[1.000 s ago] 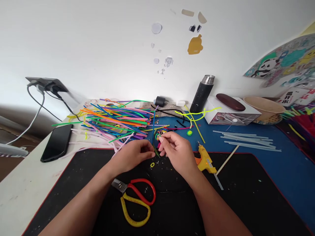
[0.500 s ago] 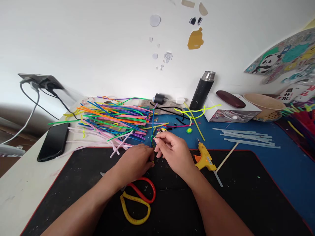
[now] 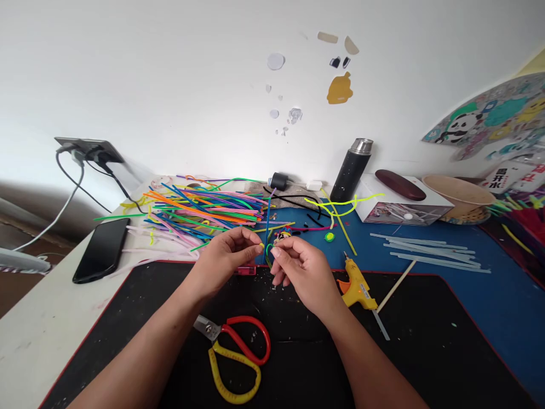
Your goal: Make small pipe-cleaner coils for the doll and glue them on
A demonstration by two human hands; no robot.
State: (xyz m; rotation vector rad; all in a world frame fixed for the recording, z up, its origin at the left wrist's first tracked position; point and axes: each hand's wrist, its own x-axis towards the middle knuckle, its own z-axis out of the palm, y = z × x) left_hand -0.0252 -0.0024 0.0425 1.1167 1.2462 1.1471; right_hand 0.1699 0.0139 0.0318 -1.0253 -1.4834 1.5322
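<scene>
My left hand (image 3: 227,258) is closed in a pinch, with a small yellow piece (image 3: 261,245) showing at the fingertips; its kind is too small to make out. Close beside it, my right hand (image 3: 304,275) pinches a curled green pipe cleaner (image 3: 268,250) between thumb and forefinger. The fingertips of both hands nearly meet over the mat's far edge. A blue pipe cleaner (image 3: 267,218) runs upright just behind them. Past the right fingers lies a small multicoloured figure (image 3: 283,232), partly covered. Scissors (image 3: 232,343) with red and yellow handles lie on the black mat (image 3: 298,363) below the hands.
Many coloured pipe cleaners (image 3: 204,207) are heaped at the back left, near a phone (image 3: 100,250). A yellow glue gun (image 3: 357,287) lies right of my hands, with glue sticks (image 3: 430,253) beyond. A black flask (image 3: 351,170) and a white box (image 3: 400,199) stand behind.
My left hand has turned and risen from low beside the right hand, so its pinch and the yellow piece now show. The scissors' pivot has come uncovered. The view has tilted slightly upward.
</scene>
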